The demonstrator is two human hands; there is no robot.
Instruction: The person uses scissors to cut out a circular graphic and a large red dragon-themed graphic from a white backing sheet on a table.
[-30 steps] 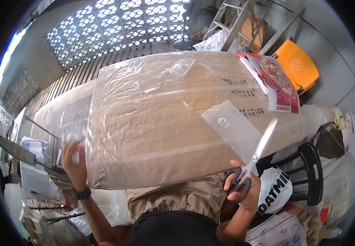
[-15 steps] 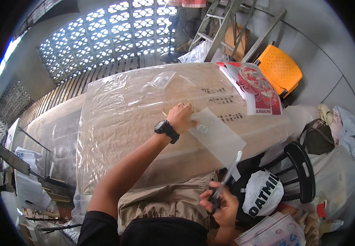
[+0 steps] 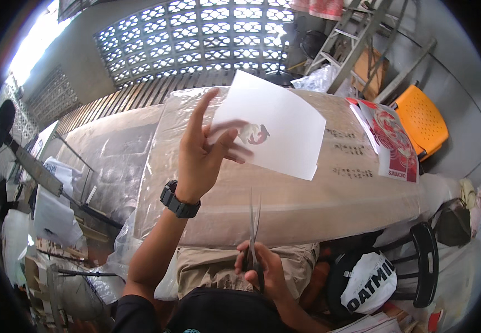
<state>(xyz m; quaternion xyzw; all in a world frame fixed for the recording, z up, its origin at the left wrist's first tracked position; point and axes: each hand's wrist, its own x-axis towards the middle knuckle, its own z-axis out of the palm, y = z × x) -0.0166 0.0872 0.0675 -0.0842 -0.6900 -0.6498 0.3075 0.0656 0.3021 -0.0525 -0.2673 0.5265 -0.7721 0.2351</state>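
My left hand [image 3: 200, 158], with a black watch on its wrist, is raised over the table. It pinches the left edge of a white, slightly see-through sheet [image 3: 285, 130], its index finger sticking up free. A small green and reddish-brown figure [image 3: 253, 134] shows on the sheet near my fingertips; whether it is printed or a cut-out, I cannot tell. Parts of my fingers are blurred at the paper. Closer to my body, my right hand [image 3: 264, 270] grips scissors [image 3: 254, 244] by their dark handles. Their blades point away from me, slightly apart, below the sheet.
The large table [image 3: 240, 216] is covered in clear plastic, with dark handwriting to the right. A red-and-white printed bag [image 3: 391, 141] lies at its right end, near an orange chair [image 3: 422, 123]. A black chair [image 3: 424, 263] stands at the lower right, and a ladder [image 3: 351, 47] at the back.
My left hand has lifted the sheet off the table and tilted it up. The scissors have moved left, in front of my lap, blades now pointing straight ahead. The whole view has shifted.
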